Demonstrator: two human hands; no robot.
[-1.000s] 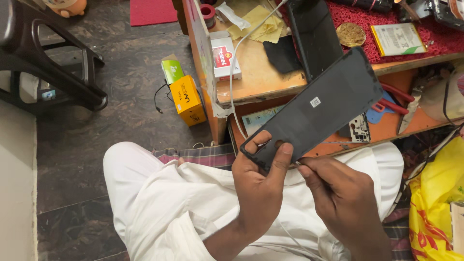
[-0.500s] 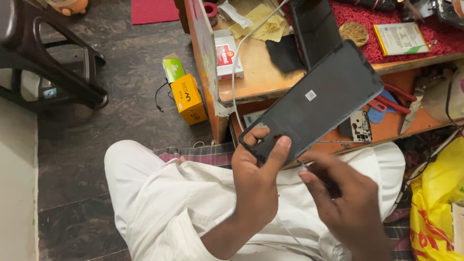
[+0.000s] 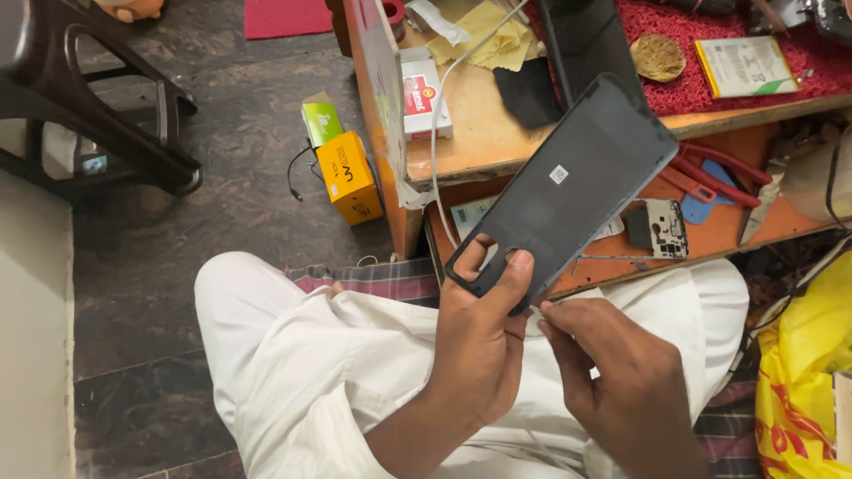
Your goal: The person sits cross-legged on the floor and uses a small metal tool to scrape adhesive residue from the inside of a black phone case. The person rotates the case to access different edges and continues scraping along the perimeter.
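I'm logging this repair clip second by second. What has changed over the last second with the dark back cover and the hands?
The dark back cover tilted steeper, its far end swinging up and left. The right hand shifted slightly, fingertips at the cover's lower edge. The left hand kept its grip on the lower end. The yellow box on the floor stayed put.

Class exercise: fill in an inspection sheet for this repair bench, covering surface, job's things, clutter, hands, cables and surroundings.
Surface: low wooden bench, red mat on part of it.
Job's things: dark phone back cover, held tilted above the lap.
Clutter: yellow cloth, red-and-white box, small circuit board, red tools.
Hands: left hand grips the cover's lower end; right hand at its lower edge.
Cables: white cable crosses the bench.
Surroundings: orange box, dark stool, yellow bag.
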